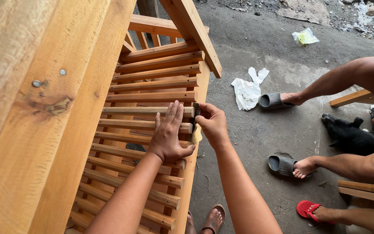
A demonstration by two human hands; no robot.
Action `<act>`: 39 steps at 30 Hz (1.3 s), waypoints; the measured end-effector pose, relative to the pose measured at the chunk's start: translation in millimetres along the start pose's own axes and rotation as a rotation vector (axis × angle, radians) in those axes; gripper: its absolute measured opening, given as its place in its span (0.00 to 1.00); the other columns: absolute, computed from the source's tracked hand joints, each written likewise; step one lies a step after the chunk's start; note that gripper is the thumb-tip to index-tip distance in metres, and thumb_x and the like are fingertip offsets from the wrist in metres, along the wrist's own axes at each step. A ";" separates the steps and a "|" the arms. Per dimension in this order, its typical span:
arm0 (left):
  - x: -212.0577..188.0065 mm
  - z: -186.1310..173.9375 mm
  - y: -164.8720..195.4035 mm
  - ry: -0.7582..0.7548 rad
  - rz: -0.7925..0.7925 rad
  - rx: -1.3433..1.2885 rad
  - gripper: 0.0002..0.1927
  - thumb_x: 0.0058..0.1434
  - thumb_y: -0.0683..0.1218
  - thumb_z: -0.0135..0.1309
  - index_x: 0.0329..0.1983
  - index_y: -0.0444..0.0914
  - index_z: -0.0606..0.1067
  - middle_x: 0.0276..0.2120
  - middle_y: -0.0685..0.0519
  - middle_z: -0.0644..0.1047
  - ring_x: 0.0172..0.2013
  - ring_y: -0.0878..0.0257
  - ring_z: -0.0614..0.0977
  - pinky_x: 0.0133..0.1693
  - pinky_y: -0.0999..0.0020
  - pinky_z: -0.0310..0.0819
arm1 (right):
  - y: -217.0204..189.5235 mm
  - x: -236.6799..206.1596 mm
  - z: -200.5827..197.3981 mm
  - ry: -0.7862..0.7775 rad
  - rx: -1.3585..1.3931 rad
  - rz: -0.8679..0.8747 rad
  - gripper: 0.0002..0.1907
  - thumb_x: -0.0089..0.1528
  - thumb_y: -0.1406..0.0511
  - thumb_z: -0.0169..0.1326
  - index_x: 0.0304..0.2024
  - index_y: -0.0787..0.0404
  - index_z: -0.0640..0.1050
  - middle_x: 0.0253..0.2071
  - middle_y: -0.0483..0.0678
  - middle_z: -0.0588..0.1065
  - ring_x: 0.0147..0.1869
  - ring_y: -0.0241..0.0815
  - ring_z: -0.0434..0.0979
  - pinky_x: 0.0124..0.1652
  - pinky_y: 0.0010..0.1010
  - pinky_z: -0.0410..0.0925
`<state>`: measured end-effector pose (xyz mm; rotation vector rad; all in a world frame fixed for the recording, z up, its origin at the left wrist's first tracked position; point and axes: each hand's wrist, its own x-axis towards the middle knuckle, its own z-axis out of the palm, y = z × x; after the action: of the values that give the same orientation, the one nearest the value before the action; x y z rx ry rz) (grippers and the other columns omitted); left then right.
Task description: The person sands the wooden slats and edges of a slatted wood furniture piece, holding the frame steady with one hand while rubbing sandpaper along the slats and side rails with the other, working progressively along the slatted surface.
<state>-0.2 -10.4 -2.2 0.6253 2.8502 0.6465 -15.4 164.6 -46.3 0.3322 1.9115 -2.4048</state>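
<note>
Sandpaper (196, 133), a small yellowish folded piece, is sitting pinched in your right hand (213, 125) and pressing against the end of a wooden slat (148, 111) at the right edge of the slatted wooden frame (152, 86), while your left hand (168, 134) is lying flat and released across the slats (139, 151) just beside it, steadying them. Judging by where you are rubbing, you are working about midway down the row; the slat ends above and below look alike in colour, so you cannot tell which are already smoothed and which are left.
</note>
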 end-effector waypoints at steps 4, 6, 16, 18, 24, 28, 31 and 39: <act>-0.9 0.8 -0.7 0.002 0.008 0.003 0.68 0.39 0.67 0.62 0.78 0.39 0.44 0.77 0.41 0.48 0.76 0.48 0.49 0.68 0.30 0.35 | 3.3 -3.5 7.7 0.136 -0.476 -0.212 0.22 0.55 0.77 0.52 0.52 0.65 0.82 0.41 0.53 0.81 0.41 0.39 0.81 0.44 0.28 0.74; -0.2 1.0 -0.6 0.012 0.010 0.003 0.68 0.38 0.66 0.62 0.78 0.40 0.44 0.77 0.42 0.48 0.76 0.48 0.49 0.68 0.31 0.36 | 0.0 -4.9 12.2 0.167 -0.521 -0.255 0.19 0.59 0.76 0.50 0.50 0.62 0.83 0.42 0.53 0.83 0.43 0.39 0.85 0.46 0.28 0.75; -0.9 1.6 0.0 0.004 -0.003 0.018 0.67 0.40 0.68 0.62 0.78 0.40 0.44 0.77 0.42 0.48 0.76 0.48 0.49 0.68 0.30 0.36 | -19.1 -21.4 28.6 0.208 -0.893 -0.411 0.20 0.56 0.77 0.50 0.50 0.65 0.81 0.41 0.63 0.80 0.46 0.62 0.81 0.45 0.44 0.72; -0.9 1.7 -0.5 0.006 -0.003 0.015 0.66 0.40 0.68 0.62 0.78 0.41 0.45 0.77 0.42 0.49 0.76 0.48 0.49 0.68 0.30 0.36 | -20.1 -20.3 29.7 0.199 -0.837 -0.460 0.20 0.57 0.77 0.49 0.51 0.66 0.80 0.41 0.63 0.80 0.46 0.62 0.81 0.45 0.44 0.73; -0.5 1.5 -0.3 0.013 0.003 0.019 0.66 0.40 0.68 0.62 0.78 0.41 0.45 0.76 0.42 0.49 0.75 0.48 0.50 0.68 0.30 0.35 | -16.5 -14.1 28.9 0.204 -0.860 -0.431 0.19 0.58 0.77 0.49 0.51 0.65 0.80 0.40 0.63 0.79 0.45 0.61 0.81 0.46 0.45 0.73; -2.0 2.0 -1.4 0.037 0.019 0.006 0.66 0.40 0.67 0.61 0.78 0.41 0.46 0.77 0.42 0.49 0.76 0.48 0.50 0.68 0.31 0.36 | -16.1 -10.7 28.7 0.161 -0.806 -0.425 0.20 0.57 0.76 0.50 0.52 0.66 0.79 0.41 0.63 0.79 0.44 0.60 0.82 0.45 0.43 0.74; -0.9 2.4 -1.8 0.023 0.018 0.000 0.66 0.40 0.68 0.62 0.78 0.40 0.46 0.76 0.42 0.49 0.76 0.47 0.50 0.68 0.30 0.35 | -18.5 -13.9 31.0 0.180 -0.813 -0.478 0.19 0.60 0.77 0.48 0.51 0.65 0.81 0.41 0.62 0.80 0.45 0.61 0.82 0.46 0.43 0.73; -0.6 -2.7 1.4 -0.011 -0.006 0.011 0.68 0.38 0.66 0.62 0.78 0.39 0.43 0.76 0.42 0.48 0.76 0.48 0.49 0.69 0.31 0.35 | -24.7 -44.7 6.2 0.236 -0.684 -0.398 0.18 0.63 0.76 0.48 0.54 0.64 0.78 0.48 0.60 0.80 0.51 0.53 0.85 0.49 0.38 0.75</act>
<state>0.2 -10.5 0.9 0.6194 2.8465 0.6255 23.1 160.3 -12.5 0.2089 2.9817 -1.7562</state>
